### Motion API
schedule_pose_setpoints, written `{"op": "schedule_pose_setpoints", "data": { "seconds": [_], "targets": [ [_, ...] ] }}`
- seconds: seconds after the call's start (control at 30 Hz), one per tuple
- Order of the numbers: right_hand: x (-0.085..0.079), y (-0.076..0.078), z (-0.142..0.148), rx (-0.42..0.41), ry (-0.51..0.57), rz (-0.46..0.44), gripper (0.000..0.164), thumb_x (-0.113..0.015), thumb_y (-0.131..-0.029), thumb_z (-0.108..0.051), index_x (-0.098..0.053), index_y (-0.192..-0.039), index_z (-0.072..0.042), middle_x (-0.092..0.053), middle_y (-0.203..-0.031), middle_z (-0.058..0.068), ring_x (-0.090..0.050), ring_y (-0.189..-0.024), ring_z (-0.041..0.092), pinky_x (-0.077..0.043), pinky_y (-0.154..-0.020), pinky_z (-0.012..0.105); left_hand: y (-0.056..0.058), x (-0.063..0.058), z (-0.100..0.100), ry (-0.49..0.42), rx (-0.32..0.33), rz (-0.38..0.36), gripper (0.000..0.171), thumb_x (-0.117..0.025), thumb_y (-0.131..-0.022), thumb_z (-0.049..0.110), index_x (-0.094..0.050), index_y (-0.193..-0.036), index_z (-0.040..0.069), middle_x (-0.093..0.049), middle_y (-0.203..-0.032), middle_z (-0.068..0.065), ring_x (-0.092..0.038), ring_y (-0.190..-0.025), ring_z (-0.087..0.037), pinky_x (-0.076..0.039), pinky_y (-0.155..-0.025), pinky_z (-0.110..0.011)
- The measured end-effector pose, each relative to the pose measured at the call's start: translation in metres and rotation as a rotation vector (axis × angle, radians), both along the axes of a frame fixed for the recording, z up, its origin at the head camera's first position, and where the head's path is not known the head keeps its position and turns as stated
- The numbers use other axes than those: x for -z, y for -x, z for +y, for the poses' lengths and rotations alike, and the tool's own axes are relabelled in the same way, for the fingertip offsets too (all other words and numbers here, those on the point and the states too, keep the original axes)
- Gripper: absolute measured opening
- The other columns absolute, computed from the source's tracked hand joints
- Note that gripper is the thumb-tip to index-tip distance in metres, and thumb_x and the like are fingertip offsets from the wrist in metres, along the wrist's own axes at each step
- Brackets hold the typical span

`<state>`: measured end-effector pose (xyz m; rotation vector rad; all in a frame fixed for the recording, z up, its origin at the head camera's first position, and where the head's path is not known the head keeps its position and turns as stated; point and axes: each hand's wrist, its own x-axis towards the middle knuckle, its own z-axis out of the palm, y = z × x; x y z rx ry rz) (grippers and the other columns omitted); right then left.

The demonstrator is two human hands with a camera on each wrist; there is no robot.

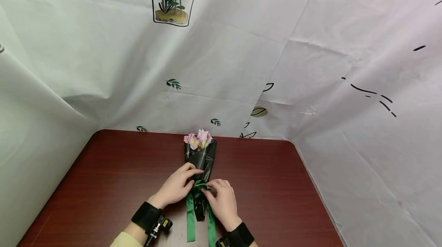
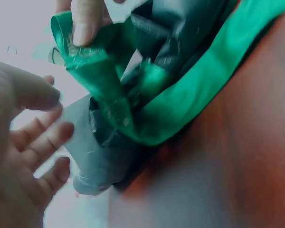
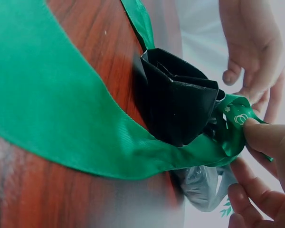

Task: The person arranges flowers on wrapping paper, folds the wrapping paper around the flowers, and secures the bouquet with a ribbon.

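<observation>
A small bouquet of pink flowers point(image 1: 198, 140) in black wrapping paper point(image 1: 199, 158) lies on the table, blooms toward the far edge. Green ribbon point(image 1: 190, 218) circles its narrow lower part, and two long tails trail toward me. Between thumb and fingers my right hand point(image 1: 223, 201) pinches a loop of this ribbon, printed with pale marks, at the front of the wrap. My left hand point(image 1: 175, 186) is on the other side, beside the ribbon's knot area. Its fingers are loosely spread and apart from the ribbon in the left wrist view. The folded paper end point(image 3: 180, 102) shows in the right wrist view.
The reddish-brown wooden table point(image 1: 272, 185) reaches back to a white printed cloth point(image 1: 221, 66), which hangs behind it and along both sides. Black bands with small cameras point(image 1: 162, 224) are strapped round both wrists.
</observation>
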<state>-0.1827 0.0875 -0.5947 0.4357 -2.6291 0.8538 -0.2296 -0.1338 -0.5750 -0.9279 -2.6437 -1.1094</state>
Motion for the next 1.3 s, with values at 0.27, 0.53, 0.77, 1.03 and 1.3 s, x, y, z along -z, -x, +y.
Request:
{"op": "schedule_pose_setpoints", "data": {
  "seconds": [0.27,0.53,0.77,1.03,1.3],
  "targets": [
    [0.000,0.001,-0.001,0.003,0.001,-0.040,0.013,-0.081,-0.105,-0.026,-0.086,-0.116,-0.021,-0.075,-0.119,-0.006,-0.067,-0.114,0.018,-0.055,-0.097,0.043,0.009,0.002,-0.001,0.237,0.049,0.124,0.028,-0.077,-0.104,0.004,-0.084,-0.128,0.017,-0.050,-0.110,0.005,-0.044,-0.093,-0.012,-0.039,-0.081,-0.034],
    [-0.008,0.005,-0.001,-0.007,-0.007,-0.019,0.013,-0.078,-0.107,-0.022,-0.086,-0.117,-0.018,-0.076,-0.116,-0.004,-0.069,-0.113,0.020,-0.056,-0.097,0.046,0.004,0.006,0.000,0.148,-0.056,0.192,0.011,-0.090,-0.096,0.012,-0.083,-0.099,0.020,-0.057,-0.107,0.006,-0.052,-0.092,-0.012,-0.051,-0.080,-0.037],
    [-0.012,0.009,0.002,-0.048,0.086,-0.090,0.018,-0.077,-0.109,-0.027,-0.084,-0.118,-0.013,-0.077,-0.114,-0.001,-0.069,-0.103,0.020,-0.059,-0.086,0.037,0.001,0.003,-0.003,0.005,-0.102,0.117,0.032,-0.094,-0.091,0.011,-0.067,-0.083,0.026,-0.067,-0.101,0.012,-0.059,-0.090,-0.009,-0.053,-0.075,-0.030],
    [-0.021,0.020,0.007,-0.104,0.189,-0.130,0.010,-0.085,-0.102,-0.026,-0.083,-0.105,-0.017,-0.077,-0.104,-0.002,-0.070,-0.096,0.019,-0.058,-0.081,0.035,-0.001,0.003,-0.003,-0.159,-0.065,-0.037,0.037,-0.091,-0.090,0.001,-0.065,-0.079,0.026,-0.080,-0.099,0.006,-0.065,-0.076,-0.003,-0.052,-0.068,-0.025],
    [-0.026,0.026,0.016,-0.108,0.221,-0.233,0.018,-0.074,-0.110,-0.025,-0.085,-0.102,-0.014,-0.077,-0.099,-0.001,-0.061,-0.071,0.004,-0.049,-0.066,0.025,0.000,0.000,-0.005,-0.166,-0.120,-0.108,0.012,-0.089,-0.095,0.006,-0.084,-0.100,0.016,-0.076,-0.088,0.012,-0.066,-0.075,-0.001,-0.055,-0.068,-0.025]
  ]
}}
